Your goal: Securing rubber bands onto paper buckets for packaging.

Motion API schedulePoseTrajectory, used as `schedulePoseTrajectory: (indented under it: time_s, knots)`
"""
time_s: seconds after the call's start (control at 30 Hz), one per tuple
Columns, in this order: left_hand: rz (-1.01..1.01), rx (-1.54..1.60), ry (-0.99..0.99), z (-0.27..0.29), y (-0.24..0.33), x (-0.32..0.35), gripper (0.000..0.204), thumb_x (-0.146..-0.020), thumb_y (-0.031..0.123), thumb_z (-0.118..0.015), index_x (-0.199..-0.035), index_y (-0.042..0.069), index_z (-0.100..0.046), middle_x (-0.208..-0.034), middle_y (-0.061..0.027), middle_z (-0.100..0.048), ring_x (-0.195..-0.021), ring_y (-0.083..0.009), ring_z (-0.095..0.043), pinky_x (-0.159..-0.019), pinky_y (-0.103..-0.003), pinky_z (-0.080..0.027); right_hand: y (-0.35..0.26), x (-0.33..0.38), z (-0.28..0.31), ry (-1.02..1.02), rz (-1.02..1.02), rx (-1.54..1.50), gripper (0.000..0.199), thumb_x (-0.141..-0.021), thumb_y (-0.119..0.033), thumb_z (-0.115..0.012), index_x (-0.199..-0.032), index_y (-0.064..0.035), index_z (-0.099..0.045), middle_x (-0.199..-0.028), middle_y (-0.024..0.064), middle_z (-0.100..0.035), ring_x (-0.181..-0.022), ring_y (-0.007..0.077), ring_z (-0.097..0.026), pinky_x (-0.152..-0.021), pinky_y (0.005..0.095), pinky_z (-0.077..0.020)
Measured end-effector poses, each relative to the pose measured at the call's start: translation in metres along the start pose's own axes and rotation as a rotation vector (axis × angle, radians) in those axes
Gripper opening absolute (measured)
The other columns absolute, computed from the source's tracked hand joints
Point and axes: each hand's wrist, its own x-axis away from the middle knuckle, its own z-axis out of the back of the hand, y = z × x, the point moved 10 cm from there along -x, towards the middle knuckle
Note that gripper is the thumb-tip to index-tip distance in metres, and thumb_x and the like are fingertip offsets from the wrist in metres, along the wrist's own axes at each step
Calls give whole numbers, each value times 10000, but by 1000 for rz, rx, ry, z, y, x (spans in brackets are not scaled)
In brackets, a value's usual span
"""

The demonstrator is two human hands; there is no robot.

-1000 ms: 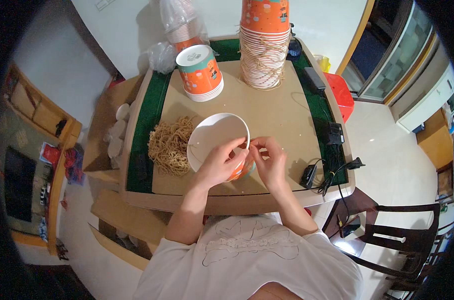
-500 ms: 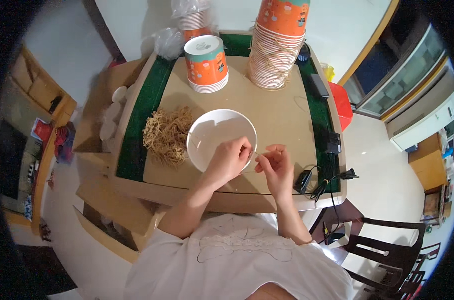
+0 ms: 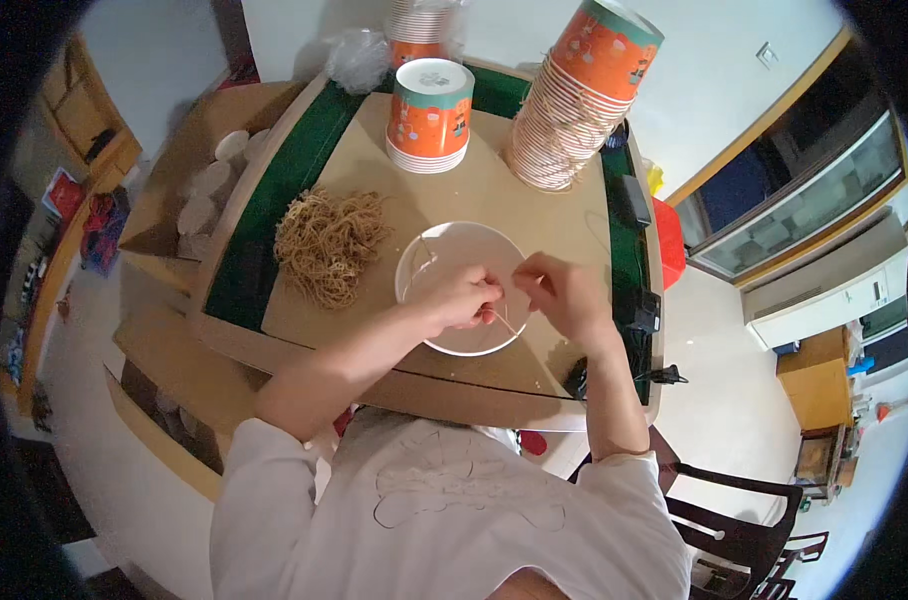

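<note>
Open white tub [image 3: 471,241] stands mouth up on the table [image 3: 479,198], with both hands over its mouth. Left hand [image 3: 469,297]: fingers pinched on a thin tan strand [image 3: 507,323], whose loose end points toward the tub's near right rim. Right hand [image 3: 566,297]: thumb and forefinger close together over the tub's right rim; too small to tell whether they grip anything.

Left of the tub: tangled heap of tan cord [image 3: 332,245]. Beyond the tub: short upturned stack [image 3: 431,128]; beyond and to its right, a tall stack [image 3: 579,100] wound with cord.

Handling (judged): strand light, limp, rough rather than slippery; best pinched near its end. Tub light, thin-walled, probably dents under squeezing; best held around the outer wall beneath the rim.

Markings: orange-and-green print with small pale figures on both stacks; grey mark on the short stack's base, no lettering readable.
</note>
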Motion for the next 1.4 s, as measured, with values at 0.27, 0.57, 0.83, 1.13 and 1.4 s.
schedulePoseTrajectory:
  time_s: [0.27,0.57,0.83,1.13,1.4]
  knots:
    - [-217,-18,125,2,16,7,107,-913,150,-529,-892,50,-497,-664,-17,-527,-582,-78,-528,-471,-201,-369,34,6,-28,-87,-107,-103,136,-811,-129,-659,-877,-16,-622,-705,83,-636,-644,131,-608,-580,271,-462]
    - [-912,-817,205,-31,62,55,110,-789,153,-659,-804,45,-671,-692,-105,-521,-613,-224,-531,-548,-349,-415,48,19,-23,80,-161,-543,60,-877,-40,-578,-895,17,-579,-761,56,-643,-703,92,-595,-633,220,-467]
    - [-908,-1186,337,-42,60,56,56,-786,79,-625,-808,29,-611,-750,-114,-547,-665,-239,-570,-588,-348,-455,47,36,-25,191,-76,-497,54,-861,-12,-591,-912,7,-596,-854,54,-642,-688,79,-576,-612,203,-464]
    - [-147,90,-34,-13,7,11,123,-868,157,-604,-876,35,-604,-759,-1,-571,-576,-32,-459,-439,-166,-308,11,72,-8,649,150,-259,93,-803,39,-633,-891,9,-632,-941,117,-648,-757,126,-598,-619,221,-482]
    - [-193,101,-12,-6,7,10,111,-826,122,-646,-870,19,-639,-693,13,-559,-555,-47,-451,-439,-191,-298,-2,75,-9,665,202,-153,156,-792,78,-630,-928,4,-648,-930,97,-649,-780,126,-599,-661,222,-480]
